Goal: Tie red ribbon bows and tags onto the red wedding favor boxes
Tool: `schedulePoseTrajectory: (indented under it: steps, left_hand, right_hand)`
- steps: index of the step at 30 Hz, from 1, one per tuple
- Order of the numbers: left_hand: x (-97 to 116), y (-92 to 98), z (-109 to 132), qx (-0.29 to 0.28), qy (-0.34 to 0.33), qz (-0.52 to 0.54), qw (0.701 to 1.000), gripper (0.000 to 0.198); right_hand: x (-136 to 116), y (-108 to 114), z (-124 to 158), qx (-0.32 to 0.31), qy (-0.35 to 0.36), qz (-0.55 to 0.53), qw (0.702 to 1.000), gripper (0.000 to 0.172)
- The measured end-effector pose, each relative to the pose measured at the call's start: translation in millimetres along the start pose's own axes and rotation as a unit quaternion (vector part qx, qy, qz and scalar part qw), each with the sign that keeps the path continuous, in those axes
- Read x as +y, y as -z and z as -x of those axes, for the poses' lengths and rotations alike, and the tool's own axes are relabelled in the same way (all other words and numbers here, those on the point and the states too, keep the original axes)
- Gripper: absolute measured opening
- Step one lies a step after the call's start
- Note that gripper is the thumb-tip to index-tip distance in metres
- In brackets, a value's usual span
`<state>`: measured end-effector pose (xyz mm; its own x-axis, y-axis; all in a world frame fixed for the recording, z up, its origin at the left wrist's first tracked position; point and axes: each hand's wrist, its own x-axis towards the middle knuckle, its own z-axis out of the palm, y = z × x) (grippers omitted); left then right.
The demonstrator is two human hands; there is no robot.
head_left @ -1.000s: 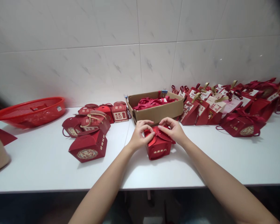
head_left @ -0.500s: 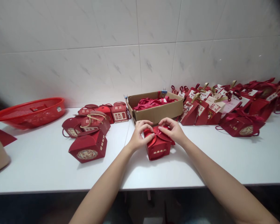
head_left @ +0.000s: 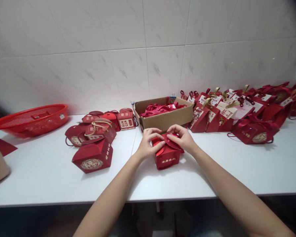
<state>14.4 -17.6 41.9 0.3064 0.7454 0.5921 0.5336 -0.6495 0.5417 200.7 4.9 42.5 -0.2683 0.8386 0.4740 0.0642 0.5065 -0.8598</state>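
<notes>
A small red gift box point(head_left: 167, 158) with gold characters on its front stands on the white table, near the middle. My left hand point(head_left: 150, 142) is on its left top edge, thumb and fingers curled around a rounded lid flap. From the other side, my right hand point(head_left: 181, 139) pinches the top of the box, its thumb on the right flap. The flaps curve together between my fingertips. Fingers cover part of the lid, so how the flaps meet there is hard to see.
Behind the box sits an open cardboard box point(head_left: 165, 121) of dark red ribbons point(head_left: 160, 110). Several red gift boxes point(head_left: 95, 159) stand to the left, beyond them a red plastic basket point(head_left: 32, 123). More red boxes point(head_left: 256, 133) and bags crowd the right. A tiled wall point(head_left: 88, 75) rises behind.
Both hands stay on the gift box with only slight finger shifts at the lid. The flaps look drawn slightly closer together, and the view has moved a little.
</notes>
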Motion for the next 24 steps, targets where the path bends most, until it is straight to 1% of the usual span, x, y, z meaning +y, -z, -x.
schedulePoseTrajectory:
  steps: [6, 15, 20, 24]
  left_hand:
    - [0.6, -2.2, -0.9, 0.004, 0.025, 0.026, 0.999, 0.005]
    - [-2.6, -5.1, -0.4, 0.005, 0.029, 0.037, 0.999, 0.008]
    - [-5.0, -5.6, 0.2, -0.009, 0.019, 0.040, 0.999, 0.007]
    - [-5.1, -5.9, -0.5, -0.019, 0.029, 0.039, 0.999, 0.007]
  right_hand:
    - [0.2, -0.2, 0.3, -0.005, 0.007, 0.002, 1.000, 0.016]
    - [0.6, 0.2, 0.4, -0.010, 0.016, 0.017, 1.000, 0.013]
    - [0.9, -0.4, 0.7, -0.010, 0.017, 0.022, 1.000, 0.013]
    - [0.1, -1.3, 1.0, -0.012, 0.020, 0.025, 0.999, 0.014]
